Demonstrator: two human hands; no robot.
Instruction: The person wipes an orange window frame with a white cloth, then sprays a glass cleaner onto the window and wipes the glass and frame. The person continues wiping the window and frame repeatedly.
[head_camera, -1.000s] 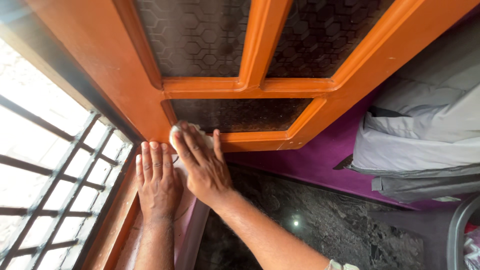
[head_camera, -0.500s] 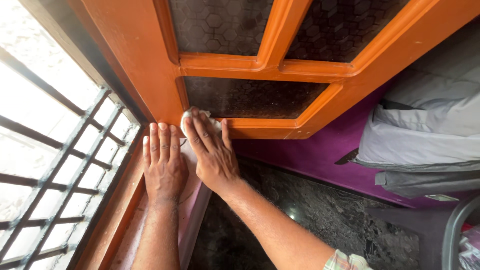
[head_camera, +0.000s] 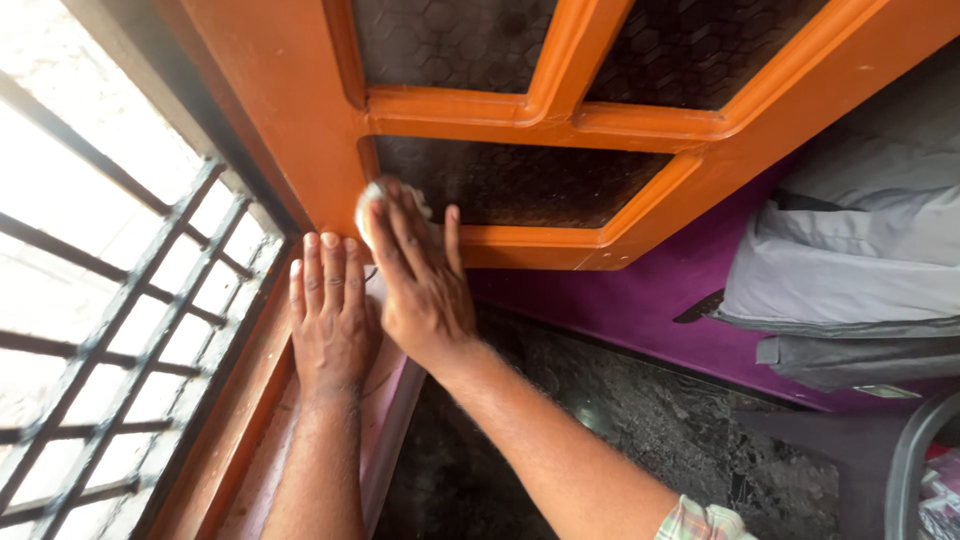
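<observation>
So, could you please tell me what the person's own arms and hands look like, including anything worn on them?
Both hands are bare: no gloves, rings or watch show on the left hand or the right hand. Both forearms are bare and hairy. The left forearm shows no sleeve up to the frame's edge. On the right arm, a rolled checked sleeve in pale pink, green and white sits near the elbow.

On my left, a barred window grille (head_camera: 120, 300) lets in bright daylight. Below me lies a dark speckled stone floor (head_camera: 640, 430), and a purple wall (head_camera: 640, 300) runs behind it. To my right, grey folded fabric (head_camera: 850, 280) is piled against that wall, and a grey curved rim (head_camera: 910, 460) shows in the corner.
</observation>
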